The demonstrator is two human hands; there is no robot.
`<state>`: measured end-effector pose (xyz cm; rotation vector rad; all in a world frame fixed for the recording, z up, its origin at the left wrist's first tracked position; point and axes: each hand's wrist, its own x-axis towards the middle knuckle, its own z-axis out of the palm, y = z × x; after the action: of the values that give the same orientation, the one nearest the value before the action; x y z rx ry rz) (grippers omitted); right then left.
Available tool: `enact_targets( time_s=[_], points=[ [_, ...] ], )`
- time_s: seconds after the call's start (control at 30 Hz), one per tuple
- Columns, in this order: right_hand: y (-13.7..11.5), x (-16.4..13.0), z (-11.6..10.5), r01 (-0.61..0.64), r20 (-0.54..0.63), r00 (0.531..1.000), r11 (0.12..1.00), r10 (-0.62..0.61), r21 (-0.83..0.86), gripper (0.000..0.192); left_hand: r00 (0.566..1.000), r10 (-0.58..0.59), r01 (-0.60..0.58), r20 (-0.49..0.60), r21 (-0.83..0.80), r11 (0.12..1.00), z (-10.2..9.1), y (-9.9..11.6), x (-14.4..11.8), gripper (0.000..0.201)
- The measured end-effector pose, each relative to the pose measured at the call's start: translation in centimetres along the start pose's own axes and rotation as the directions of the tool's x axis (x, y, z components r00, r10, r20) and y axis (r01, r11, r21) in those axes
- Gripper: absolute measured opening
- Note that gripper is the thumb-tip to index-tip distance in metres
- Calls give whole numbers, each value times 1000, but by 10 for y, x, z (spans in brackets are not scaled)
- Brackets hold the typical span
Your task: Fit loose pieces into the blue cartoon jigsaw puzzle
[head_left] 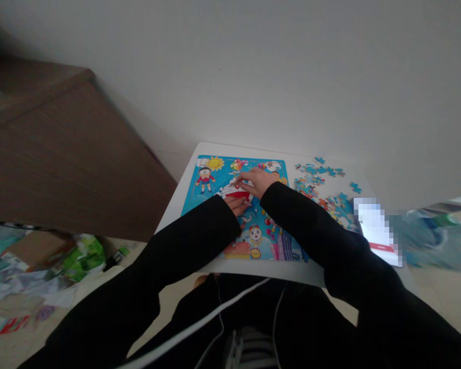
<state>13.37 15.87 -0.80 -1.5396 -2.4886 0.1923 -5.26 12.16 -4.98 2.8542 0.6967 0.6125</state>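
Note:
A colourful cartoon jigsaw puzzle (192, 197) lies on a small white table, its blue picture showing a boy in red, a sun and a large white-and-red face in the middle. My left hand (238, 205) rests low over that middle face, fingers stretched out flat on the puzzle. Just above it, my right hand (255, 180) reaches down with bent fingers drawn together at the picture's surface. Whatever lies between those fingertips is hidden. Loose puzzle pieces (309, 180) are heaped to the right of the puzzle, partly behind my right sleeve.
A phone (374, 225), blurred out, lies at the right edge of the white table (184, 179). The wall stands behind it. To the left is a brown wooden cabinet (72, 154); bags and papers (42, 266) litter the floor. A white cable (207, 323) crosses my lap.

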Motion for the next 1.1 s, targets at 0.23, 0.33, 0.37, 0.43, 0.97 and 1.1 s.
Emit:
enact_targets(
  time_s=[0.23, 0.33, 0.37, 0.43, 0.97, 1.1],
  points=[
    [26, -6, 42, 304, -188, 938, 952, -291, 43, 23, 987, -40, 52, -152, 77, 996, -36, -34, 3, 23],
    [30, -11, 51, 294, -284, 921, 954, -268, 51, 26, 977, -73, 89, -202, 73, 993, -26, -61, 18, 24],
    [30, -12, 52, 266, -319, 918, 963, -235, 55, 27, 975, -70, 85, -211, 64, 994, -19, -69, 22, 26],
    [30, -13, 53, 216, -355, 917, 974, -180, 67, 29, 975, -59, 72, -216, 52, 996, 1, -81, 28, 29],
    [27, -14, 49, 128, -261, 962, 978, -82, 166, 22, 909, 165, -151, -384, 66, 986, 17, -79, 29, 38],
    [26, -14, 50, 138, -278, 957, 976, -88, 166, 22, 931, 117, -92, -345, 89, 992, 17, -80, 27, 32]
  ],
)
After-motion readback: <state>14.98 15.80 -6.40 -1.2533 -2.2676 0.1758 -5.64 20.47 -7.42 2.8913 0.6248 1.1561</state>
